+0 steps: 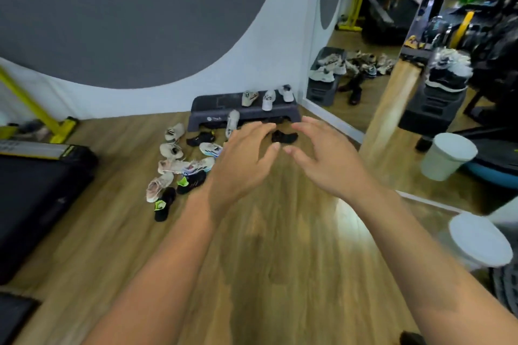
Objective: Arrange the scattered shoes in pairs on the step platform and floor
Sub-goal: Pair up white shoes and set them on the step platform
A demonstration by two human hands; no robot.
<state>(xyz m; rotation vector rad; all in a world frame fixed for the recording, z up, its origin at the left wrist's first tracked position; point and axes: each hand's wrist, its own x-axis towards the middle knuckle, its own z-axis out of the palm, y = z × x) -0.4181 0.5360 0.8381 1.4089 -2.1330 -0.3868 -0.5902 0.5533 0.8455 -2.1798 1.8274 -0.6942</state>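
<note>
Both hands, left (243, 161) and right (326, 157), reach out spread and empty. Three shoes (267, 98) sit at the step's (213, 105) right end; others (179, 165) litter the floor (280, 246).

The dark grey step platform (213, 105) sits on the wooden floor (266, 232) and carries three light sneakers (269, 100) in a row on the right part of its top, while a white sneaker (232, 123) leans tilted against its front edge. Two black shoes (200, 138) lie apart just in front of the platform. Farther out from its left front corner spreads a loose cluster, pointing various ways: two beige sneakers (174, 131), two white sneakers with blue soles (210, 149), two pink sneakers (158, 186) and two black sneakers with neon-green accents (190, 182).
</note>
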